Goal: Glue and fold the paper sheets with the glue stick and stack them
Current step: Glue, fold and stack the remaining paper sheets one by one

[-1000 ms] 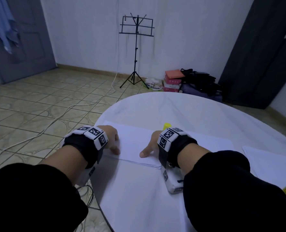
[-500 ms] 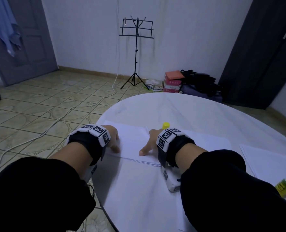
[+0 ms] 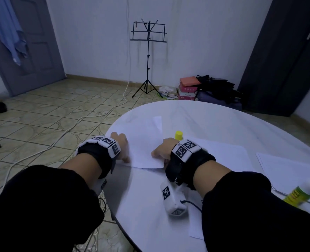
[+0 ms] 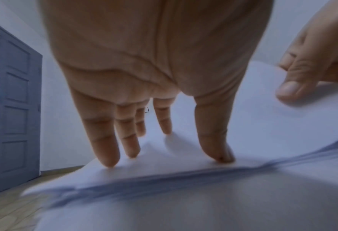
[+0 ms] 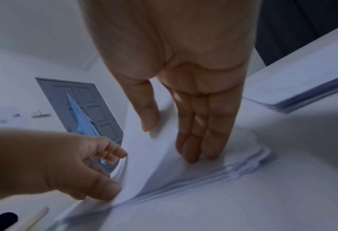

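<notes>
The folded sheet (image 3: pixel 147 151) lies on top of the stack of paper (image 5: pixel 241 165) at the near left part of the round white bench (image 3: pixel 214 124), with both hands on it. The left hand (image 3: pixel 120 146) has its fingers straight and spread, fingertips (image 4: pixel 221 154) pressing the paper down near its front edge. The right hand (image 3: pixel 164 151) presses with flat fingers (image 5: pixel 199 140) while its thumb (image 5: pixel 146 109) sits against a flap of the sheet that curves upward. This paper looks thin, light and limp: it bows under its own spring, slides easily over the sheets beneath, and creases for good wherever it is pinched. The safest hold is probably flat pressure near edges and corners, not a squeeze mid-sheet. A glue stick (image 3: pixel 299 193) lies on 1 more pile at the right edge, and a yellow cap (image 3: pixel 178 134) stands just beyond the right hand.
</notes>
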The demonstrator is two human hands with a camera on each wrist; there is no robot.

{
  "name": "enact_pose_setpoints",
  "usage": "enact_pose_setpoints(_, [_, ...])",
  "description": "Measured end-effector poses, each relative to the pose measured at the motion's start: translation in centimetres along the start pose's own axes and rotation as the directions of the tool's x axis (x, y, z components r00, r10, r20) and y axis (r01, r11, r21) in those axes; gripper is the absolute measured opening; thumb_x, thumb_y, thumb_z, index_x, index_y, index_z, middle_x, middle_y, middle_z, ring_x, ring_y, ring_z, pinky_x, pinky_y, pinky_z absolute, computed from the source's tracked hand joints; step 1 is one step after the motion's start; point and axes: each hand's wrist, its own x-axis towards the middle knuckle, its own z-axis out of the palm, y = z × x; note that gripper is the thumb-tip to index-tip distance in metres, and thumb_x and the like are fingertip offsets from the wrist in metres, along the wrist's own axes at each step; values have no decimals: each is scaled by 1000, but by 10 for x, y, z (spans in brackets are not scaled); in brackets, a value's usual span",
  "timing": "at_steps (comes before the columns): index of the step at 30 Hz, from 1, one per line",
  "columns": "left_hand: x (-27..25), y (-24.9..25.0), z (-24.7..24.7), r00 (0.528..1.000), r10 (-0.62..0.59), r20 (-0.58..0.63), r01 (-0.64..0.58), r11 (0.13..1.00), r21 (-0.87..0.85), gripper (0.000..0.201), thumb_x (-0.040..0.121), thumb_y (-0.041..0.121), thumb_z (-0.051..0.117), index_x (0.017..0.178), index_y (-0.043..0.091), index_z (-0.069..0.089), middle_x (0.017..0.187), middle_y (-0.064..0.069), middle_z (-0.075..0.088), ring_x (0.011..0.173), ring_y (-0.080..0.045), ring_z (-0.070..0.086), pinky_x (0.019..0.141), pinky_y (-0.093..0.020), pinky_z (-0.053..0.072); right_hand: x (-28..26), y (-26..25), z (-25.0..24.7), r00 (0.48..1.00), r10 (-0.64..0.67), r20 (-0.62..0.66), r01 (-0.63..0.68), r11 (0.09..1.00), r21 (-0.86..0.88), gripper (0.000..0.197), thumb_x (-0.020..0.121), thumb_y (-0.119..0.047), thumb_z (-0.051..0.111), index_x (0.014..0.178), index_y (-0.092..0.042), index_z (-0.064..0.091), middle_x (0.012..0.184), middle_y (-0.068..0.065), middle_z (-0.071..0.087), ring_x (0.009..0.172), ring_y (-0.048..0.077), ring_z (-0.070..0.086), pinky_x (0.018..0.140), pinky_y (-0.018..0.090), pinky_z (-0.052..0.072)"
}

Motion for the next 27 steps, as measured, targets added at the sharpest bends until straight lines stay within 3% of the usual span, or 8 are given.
enact_pose_setpoints(5, [-9,-12,2,986,-152,-67,125,943,-308,103,52,40,90,133,12,34,133,-9,38,120,-29,46,99,-43,42,-17,-3,7,994,-109,24,107,991,82,44,90,-19,59,132,-7,51,132,15,54,120,31,54,100,40,46])
enact_pose_setpoints(9, [-21,-24,-7,986,-164,-12,135,848,-512,76,71,18,82,130,4,36,125,-12,48,114,-29,50,84,-30,40,-29,1,10,990,-139,5,136,975,175,33,92,-18,53,122,-6,56,121,16,62,104,33,64,94,39,50])
enact_pose_setpoints(12, [-24,-38,-16,988,-127,-82,59,826,-561,28,76,5,72,86,17,49,93,-6,52,77,-21,49,59,-25,34,-34,11,4,994,-107,-32,112,955,274,39,95,-20,51,132,-8,48,131,15,55,112,31,59,95,39,49])
enact_pose_setpoints(15, [-26,-45,-19,988,-116,-106,12,733,-681,29,77,-6,63,69,19,50,75,-5,52,64,-19,46,58,-22,39,-38,21,-2,999,-49,20,30,841,541,21,95,-20,52,116,-20,51,128,11,56,107,38,62,87,52,53])
enact_pose_setpoints(18, [-32,-45,-21,981,-127,-146,-41,603,-797,31,81,-12,55,66,15,55,69,-5,53,60,-18,48,48,-18,47,-42,25,-4,997,-5,75,-50,702,711,25,95,-21,52,116,-26,40,129,6,52,97,43,64,77,56,55])
enact_pose_setpoints(23, [-41,-41,-25,947,-188,-259,-114,557,-822,34,85,-8,49,67,19,60,64,-3,53,55,-16,45,52,-24,39,-51,30,3,998,-21,63,-34,649,760,10,95,-17,51,97,-27,48,128,6,53,108,36,59,57,36,54])
enact_pose_setpoints(25, [-43,-40,-26,945,-192,-265,-110,575,-810,32,85,-8,49,75,19,63,64,-1,53,54,-16,44,51,-23,37,-52,30,7,998,-28,64,-32,632,774,16,93,-11,54,102,-24,54,122,7,59,107,33,59,61,39,56])
enact_pose_setpoints(27, [-44,-39,-27,950,-174,-261,-101,619,-778,31,82,-9,52,91,16,67,68,-1,56,56,-17,47,51,-23,38,-48,29,12,999,-13,33,-16,671,742,24,88,-12,58,111,-19,56,121,9,61,107,33,61,78,48,56])
